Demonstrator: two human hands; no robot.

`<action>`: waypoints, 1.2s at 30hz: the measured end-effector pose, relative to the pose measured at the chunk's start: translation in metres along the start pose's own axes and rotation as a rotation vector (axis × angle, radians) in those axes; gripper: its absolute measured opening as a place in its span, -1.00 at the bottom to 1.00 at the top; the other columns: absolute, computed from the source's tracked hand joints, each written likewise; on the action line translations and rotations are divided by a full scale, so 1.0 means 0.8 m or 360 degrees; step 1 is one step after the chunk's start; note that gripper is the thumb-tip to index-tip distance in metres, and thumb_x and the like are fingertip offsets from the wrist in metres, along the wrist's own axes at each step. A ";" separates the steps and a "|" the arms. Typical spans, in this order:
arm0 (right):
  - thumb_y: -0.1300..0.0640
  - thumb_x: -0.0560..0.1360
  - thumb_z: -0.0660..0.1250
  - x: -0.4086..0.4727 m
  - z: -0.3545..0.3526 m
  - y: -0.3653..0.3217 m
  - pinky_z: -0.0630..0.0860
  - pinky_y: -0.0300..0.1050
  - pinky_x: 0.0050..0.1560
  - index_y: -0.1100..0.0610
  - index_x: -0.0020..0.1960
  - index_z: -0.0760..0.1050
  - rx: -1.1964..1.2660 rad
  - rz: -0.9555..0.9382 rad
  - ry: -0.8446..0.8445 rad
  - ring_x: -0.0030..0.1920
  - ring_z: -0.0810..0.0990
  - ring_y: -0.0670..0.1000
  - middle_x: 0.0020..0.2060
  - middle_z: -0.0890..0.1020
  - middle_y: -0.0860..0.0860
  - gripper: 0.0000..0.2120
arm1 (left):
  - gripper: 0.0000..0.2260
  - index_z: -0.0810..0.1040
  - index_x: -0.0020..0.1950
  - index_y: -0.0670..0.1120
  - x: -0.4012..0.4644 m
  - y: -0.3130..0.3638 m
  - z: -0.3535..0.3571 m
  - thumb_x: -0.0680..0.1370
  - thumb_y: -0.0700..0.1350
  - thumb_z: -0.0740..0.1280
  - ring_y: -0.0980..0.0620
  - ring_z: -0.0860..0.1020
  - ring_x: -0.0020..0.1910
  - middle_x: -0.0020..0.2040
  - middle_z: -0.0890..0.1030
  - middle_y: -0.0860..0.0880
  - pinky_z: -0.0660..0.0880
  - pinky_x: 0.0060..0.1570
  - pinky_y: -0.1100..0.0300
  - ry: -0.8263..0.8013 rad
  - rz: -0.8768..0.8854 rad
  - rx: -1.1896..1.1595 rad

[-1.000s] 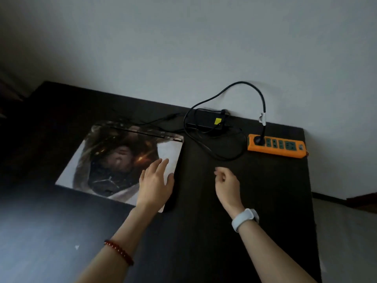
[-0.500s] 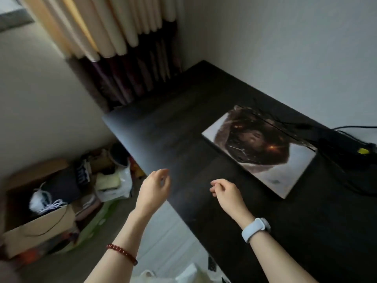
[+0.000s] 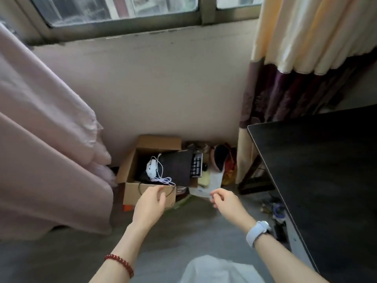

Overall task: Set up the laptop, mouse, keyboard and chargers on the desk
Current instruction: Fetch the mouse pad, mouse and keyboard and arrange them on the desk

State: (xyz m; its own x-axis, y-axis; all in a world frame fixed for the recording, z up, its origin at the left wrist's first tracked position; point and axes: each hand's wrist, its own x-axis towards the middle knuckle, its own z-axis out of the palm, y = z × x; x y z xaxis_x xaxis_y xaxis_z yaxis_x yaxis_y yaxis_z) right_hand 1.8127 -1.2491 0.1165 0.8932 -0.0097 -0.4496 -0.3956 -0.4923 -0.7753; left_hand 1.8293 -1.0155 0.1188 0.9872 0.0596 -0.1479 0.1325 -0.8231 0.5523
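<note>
Left hand fingers loosely curled, empty, above cardboard box front edge, right hand fingers loosely curled, empty, white mouse and keyboard in box on floor, desk at right, no legible writing.

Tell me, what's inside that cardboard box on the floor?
The cardboard box holds a white mouse with its tangled white cord, beside a flat black item. Whatever lies beneath them is hidden.
</note>
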 end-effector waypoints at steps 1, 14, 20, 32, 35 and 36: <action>0.15 0.58 0.11 0.021 0.006 -0.010 0.47 -0.18 -0.06 0.09 0.07 0.53 -0.0069 -0.0017 -0.0051 -0.09 0.57 -0.04 -0.17 0.59 -0.07 -0.77 | -0.72 0.50 0.24 -0.09 0.012 -0.013 -0.001 0.56 -0.11 0.20 -0.04 0.52 0.17 0.19 0.56 -0.06 0.43 0.15 0.11 -0.0017 -0.0071 -0.0011; 0.09 0.60 0.05 0.385 0.071 -0.064 0.43 -0.03 0.19 0.09 0.31 0.36 -0.1049 -0.0197 -0.0344 0.26 0.42 0.11 0.26 0.44 0.08 -0.68 | -0.55 0.22 0.44 -0.05 0.260 -0.111 0.079 0.57 -0.04 0.21 -0.11 0.37 0.30 0.38 0.30 -0.10 0.37 0.20 0.03 -0.0293 -0.0640 -0.0084; -0.16 0.53 0.12 0.498 0.133 -0.036 0.22 0.15 0.36 0.05 0.47 0.12 -0.1618 -0.0260 -0.0457 0.37 0.26 0.17 0.37 0.32 0.10 -0.42 | -0.43 0.06 0.49 0.00 0.344 -0.179 0.139 0.54 0.02 0.24 -0.19 0.17 0.40 0.46 0.12 -0.15 0.30 0.29 -0.04 -0.0403 -0.0779 0.0019; -0.51 0.23 0.23 0.612 0.209 0.017 0.36 0.15 0.16 -0.14 0.48 -0.20 -0.1998 -0.0051 -0.0714 0.29 0.33 0.26 0.42 0.18 0.14 0.03 | -0.10 -0.23 0.44 0.29 0.435 -0.297 0.248 0.35 0.32 0.35 -0.25 -0.08 0.47 0.52 -0.22 -0.07 0.21 0.32 -0.28 -0.0608 -0.0882 0.0046; -0.51 0.21 0.24 0.616 0.211 0.014 0.41 0.02 -0.01 -0.11 0.48 -0.12 -0.2017 -0.0059 -0.0736 0.20 0.46 0.21 0.28 0.42 0.16 0.03 | -0.18 -0.14 0.46 0.26 0.437 -0.303 0.250 0.41 0.23 0.35 -0.30 0.07 0.40 0.51 -0.10 -0.13 0.31 0.25 -0.18 -0.0556 -0.0864 0.0019; -0.50 0.20 0.26 0.617 0.212 0.013 0.39 -0.01 -0.06 -0.08 0.47 -0.08 -0.2012 -0.0089 -0.0734 0.18 0.48 0.20 0.23 0.47 0.16 0.02 | -0.23 -0.10 0.47 0.24 0.436 -0.304 0.248 0.44 0.18 0.34 -0.30 0.12 0.38 0.50 -0.05 -0.15 0.33 0.22 -0.15 -0.0527 -0.0842 0.0016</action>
State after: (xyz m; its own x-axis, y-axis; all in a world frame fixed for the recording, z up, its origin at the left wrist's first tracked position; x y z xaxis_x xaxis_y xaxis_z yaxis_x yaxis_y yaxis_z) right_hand 2.2132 -1.1115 -0.1885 0.6498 0.2052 -0.7319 0.3291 -0.9439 0.0276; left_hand 2.1237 -0.9068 -0.2297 0.7078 0.2840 -0.6468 0.5938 -0.7351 0.3270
